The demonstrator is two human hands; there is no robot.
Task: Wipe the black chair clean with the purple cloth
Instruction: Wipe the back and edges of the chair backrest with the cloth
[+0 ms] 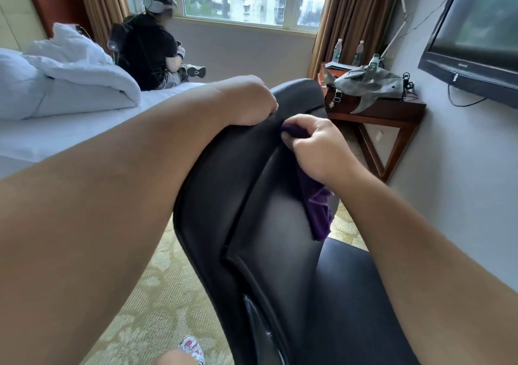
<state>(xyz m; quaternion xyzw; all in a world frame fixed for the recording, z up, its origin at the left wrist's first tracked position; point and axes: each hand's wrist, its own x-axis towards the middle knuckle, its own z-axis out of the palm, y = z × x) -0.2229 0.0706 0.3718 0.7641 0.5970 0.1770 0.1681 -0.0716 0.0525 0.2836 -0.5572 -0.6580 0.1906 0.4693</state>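
At the top edge of the black chair [246,185], the backrest is gripped by the left hand [252,101], fingers curled over the far side, forearm stretched diagonally across the view. Just right of it, the right hand [316,146] is bent at the wrist, knuckles up, fingers closed tight on the purple cloth [318,210]. The cloth is pressed vs. the backrest's inner face; one bunch shows beyond the fingertips, the rest hangs below the palm, above the seat.
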